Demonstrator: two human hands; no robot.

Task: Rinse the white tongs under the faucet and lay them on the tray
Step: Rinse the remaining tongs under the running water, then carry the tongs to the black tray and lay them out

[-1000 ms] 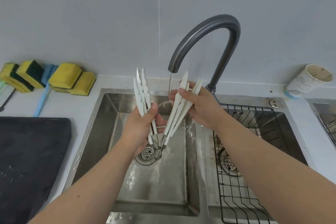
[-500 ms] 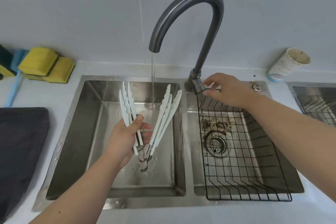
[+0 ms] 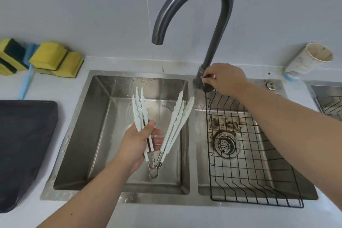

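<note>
While in left hand [image 3: 137, 143] fingers [image 3: 148, 128] (splayed): tongs [image 3: 175, 126]

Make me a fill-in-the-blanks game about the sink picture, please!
1. The left hand holds the white ____ over the left basin.
2. The right hand rests on the handle at the foot of the ____.
3. The black wire rack sits in the ____ basin.
4. The sponges are mostly ____.

Missing words: tongs; faucet; right; yellow

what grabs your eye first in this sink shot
The left hand holds a splayed bunch of white tongs over the left basin. Above arches the dark faucet, with the right hand on the handle at its base. A black rack sits in the right basin.
</note>
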